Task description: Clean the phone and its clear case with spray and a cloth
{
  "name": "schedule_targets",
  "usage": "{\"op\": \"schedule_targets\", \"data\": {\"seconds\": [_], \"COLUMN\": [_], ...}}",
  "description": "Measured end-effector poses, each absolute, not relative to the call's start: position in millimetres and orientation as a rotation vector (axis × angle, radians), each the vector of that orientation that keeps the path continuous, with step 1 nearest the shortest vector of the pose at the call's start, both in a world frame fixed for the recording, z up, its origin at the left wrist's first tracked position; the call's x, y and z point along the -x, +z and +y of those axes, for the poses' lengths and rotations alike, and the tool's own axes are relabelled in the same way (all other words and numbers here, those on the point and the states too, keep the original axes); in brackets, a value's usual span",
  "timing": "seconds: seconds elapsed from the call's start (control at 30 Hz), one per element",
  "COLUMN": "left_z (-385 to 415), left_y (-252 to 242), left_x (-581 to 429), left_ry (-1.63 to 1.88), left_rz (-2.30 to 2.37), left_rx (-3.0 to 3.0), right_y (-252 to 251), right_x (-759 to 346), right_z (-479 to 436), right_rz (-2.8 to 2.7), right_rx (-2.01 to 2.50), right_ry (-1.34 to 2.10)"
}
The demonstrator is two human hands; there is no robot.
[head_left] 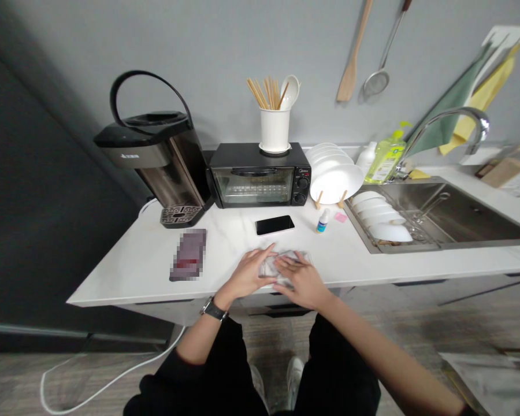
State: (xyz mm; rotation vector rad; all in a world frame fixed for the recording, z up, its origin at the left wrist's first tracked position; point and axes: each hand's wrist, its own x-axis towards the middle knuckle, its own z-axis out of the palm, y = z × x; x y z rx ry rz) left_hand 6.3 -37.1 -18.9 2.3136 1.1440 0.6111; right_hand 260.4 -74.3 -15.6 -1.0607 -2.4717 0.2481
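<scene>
A crumpled grey-white cloth point(272, 266) lies near the front edge of the white counter point(134, 271). My left hand point(248, 274) rests on the cloth's left side, fingers bent over it. From the right, my right hand point(300, 279) lies across the cloth with its fingers flat and pressed on it. A watch sits on my left wrist. A black phone point(274, 225) lies flat just behind the cloth.
A black toaster oven point(260, 176) with a white utensil holder point(274, 128) on top stands at the back. A black water boiler point(158, 153) is at the left, stacked white plates point(333, 173) and a sink point(442, 216) holding bowls at the right. A small bottle point(323, 221) stands nearby.
</scene>
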Motion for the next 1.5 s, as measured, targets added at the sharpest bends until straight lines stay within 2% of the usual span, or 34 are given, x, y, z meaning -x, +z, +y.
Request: {"op": "schedule_targets", "data": {"seconds": [0.1,0.23,0.4,0.53,0.67,0.8,0.93,1.03,1.17,1.27,1.4,1.5], "left_z": [-37,-37,-37,-39,-39,-37,-36,-38,-40,-39,-38,-37], "left_y": [-17,-16,-18,-19,-21,-24,-24,-22,-20,-19,-18,-17], "left_x": [-6,-6,-7,-7,-5,-6,-8,-8,-6,-4,-4,-5], "left_ry": [0.599,0.554,0.587,0.581,0.603,0.600,0.599,0.585,0.583,0.586,0.584,0.586], "left_rz": [1.135,1.150,1.160,1.163,1.181,1.152,1.159,1.169,1.155,1.150,1.121,1.117], "left_rx": [-2.310,-2.324,-2.318,-2.324,-2.322,-2.361,-2.366,-2.368,-2.361,-2.353,-2.339,-2.358], "right_y": [-12,-10,-13,-9,-9,-9,-9,-8,-6,-6,-7,-7], "right_x": [-262,-272,-268,-268,-262,-268,-267,-266,-269,-271,-269,-273], "right_z": [-73,-67,-68,-66,-66,-68,-67,-64,-60,-58,-59,-58], "right_rz": [-2.543,-2.524,-2.563,-2.560,-2.599,-2.535,-2.599,-2.548,-2.620,-2.609,-2.614,-2.648], "right_rx": [0.938,1.095,0.897,1.044,0.854,1.039,0.901,1.042,0.830,0.984,0.790,0.925], "right_ry": [0.334,0.268,0.340,0.285,0.271,0.195,0.262,0.236,0.323,0.284,0.308,0.321]}}
